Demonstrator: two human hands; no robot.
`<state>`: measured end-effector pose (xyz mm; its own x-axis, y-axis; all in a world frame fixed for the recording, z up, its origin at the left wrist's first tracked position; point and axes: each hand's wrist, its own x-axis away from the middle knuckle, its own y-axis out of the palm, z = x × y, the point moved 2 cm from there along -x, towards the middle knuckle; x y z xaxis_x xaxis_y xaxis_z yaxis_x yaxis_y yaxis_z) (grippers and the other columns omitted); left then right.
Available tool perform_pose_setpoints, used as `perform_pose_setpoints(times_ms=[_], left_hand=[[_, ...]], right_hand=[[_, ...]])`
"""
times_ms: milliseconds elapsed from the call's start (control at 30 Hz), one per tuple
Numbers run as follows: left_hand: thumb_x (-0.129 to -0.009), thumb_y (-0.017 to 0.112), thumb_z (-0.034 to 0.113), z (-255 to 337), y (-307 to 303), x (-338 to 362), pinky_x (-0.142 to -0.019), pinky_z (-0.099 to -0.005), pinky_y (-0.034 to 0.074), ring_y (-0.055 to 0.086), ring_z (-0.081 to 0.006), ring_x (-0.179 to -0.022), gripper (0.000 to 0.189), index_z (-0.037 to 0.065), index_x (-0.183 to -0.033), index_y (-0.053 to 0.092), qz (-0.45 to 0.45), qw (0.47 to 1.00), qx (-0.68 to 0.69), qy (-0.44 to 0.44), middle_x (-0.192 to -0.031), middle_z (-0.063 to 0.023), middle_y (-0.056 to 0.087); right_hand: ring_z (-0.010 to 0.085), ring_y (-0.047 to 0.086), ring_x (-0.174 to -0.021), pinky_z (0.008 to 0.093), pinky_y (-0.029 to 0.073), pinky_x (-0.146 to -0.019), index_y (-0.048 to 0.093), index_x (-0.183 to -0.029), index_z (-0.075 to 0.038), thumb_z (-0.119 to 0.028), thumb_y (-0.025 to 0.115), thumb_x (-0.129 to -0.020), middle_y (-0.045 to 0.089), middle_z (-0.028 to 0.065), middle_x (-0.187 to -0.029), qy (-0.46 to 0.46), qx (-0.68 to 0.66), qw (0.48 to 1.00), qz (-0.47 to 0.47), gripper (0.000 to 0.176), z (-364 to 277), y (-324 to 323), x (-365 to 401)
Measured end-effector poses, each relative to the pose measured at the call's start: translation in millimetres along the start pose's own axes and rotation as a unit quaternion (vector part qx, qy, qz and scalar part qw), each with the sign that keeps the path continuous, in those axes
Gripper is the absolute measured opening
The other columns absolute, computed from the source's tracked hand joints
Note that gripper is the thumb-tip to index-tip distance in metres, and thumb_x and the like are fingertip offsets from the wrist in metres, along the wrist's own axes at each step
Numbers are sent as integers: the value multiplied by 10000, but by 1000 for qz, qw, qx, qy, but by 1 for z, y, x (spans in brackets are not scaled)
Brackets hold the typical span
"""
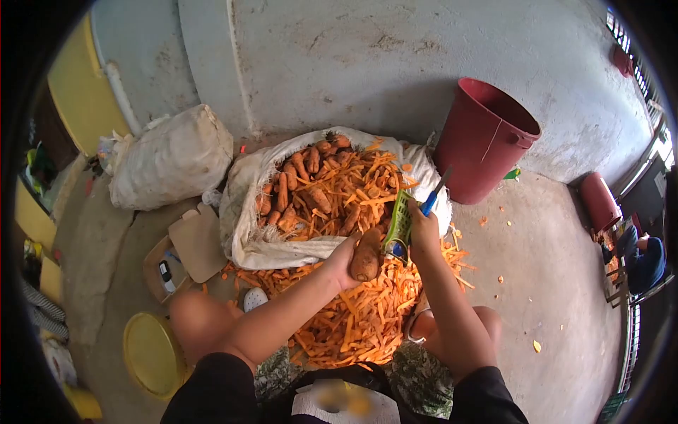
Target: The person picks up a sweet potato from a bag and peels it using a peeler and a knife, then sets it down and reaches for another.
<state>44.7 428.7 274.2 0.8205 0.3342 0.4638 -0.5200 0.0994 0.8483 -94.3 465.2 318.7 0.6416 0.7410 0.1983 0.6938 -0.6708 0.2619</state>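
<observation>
Carrot (366,263), only one, is gripped by the left hand (344,264), above the peelings (353,321); the right hand (424,230) clasps one green peeler (399,219) and one blue knife (429,203). Peeling seems in hand; the next stroke calls for bringing peeler against carrot. One open sack (241,237) holds other carrots (320,200), too overlapped for counting.

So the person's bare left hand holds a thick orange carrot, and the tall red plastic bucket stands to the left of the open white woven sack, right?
Not quite: the head view shows the tall red plastic bucket standing to the right of the open white woven sack. The bare left hand does hold a thick orange carrot.
</observation>
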Motion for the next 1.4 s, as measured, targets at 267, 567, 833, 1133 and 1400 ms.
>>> perform_pose_setpoints(times_ms=[267, 567, 833, 1133, 1400], left_hand=[[-924, 238, 259, -10, 0, 56, -623, -371, 495, 572, -186, -745, 294, 73, -1000, 453, 22, 998, -28, 50, -857, -68, 558], [-930, 269, 280, -23, -11, 62, -630, -275, 498, 561, -133, -726, 282, 95, -1024, 460, 45, 996, -10, 74, -858, -34, 550], [-926, 257, 328, -16, -21, 54, -499, -268, 494, 528, -149, -557, 316, 72, -948, 441, -27, 998, -49, 17, -747, -49, 511], [-918, 292, 351, -16, -20, 57, -577, -353, 507, 579, -206, -690, 355, 45, -1049, 417, 52, 993, -104, 1, -793, -91, 542], [-913, 297, 242, -4, -22, 47, -590, -329, 514, 583, -181, -687, 274, 42, -994, 466, 44, 998, -5, 43, -838, -89, 564]], right_hand=[[65, 423, -494, 227, 352, -448, 485, -733, -44, -203, 497, -864, 471, -16, -591, -107, 82, 989, -66, 206, 4, 48, 71], [59, 327, -482, 254, 293, -430, 457, -638, -21, -187, 510, -855, 384, -23, -508, -203, 269, 941, 17, 278, 29, 43, 75], [104, 371, -451, 298, 316, -438, 523, -686, 0, -189, 520, -839, 446, 34, -492, -181, 322, 928, 50, 243, 48, 33, 42], [130, 463, -458, 311, 368, -445, 556, -798, 3, -230, 475, -864, 514, 27, -559, -134, 204, 944, 223, 255, 40, -38, -53], [101, 395, -445, 265, 323, -422, 471, -698, -29, -207, 493, -864, 444, 15, -521, -117, 185, 976, -20, 244, 33, 55, 55]])
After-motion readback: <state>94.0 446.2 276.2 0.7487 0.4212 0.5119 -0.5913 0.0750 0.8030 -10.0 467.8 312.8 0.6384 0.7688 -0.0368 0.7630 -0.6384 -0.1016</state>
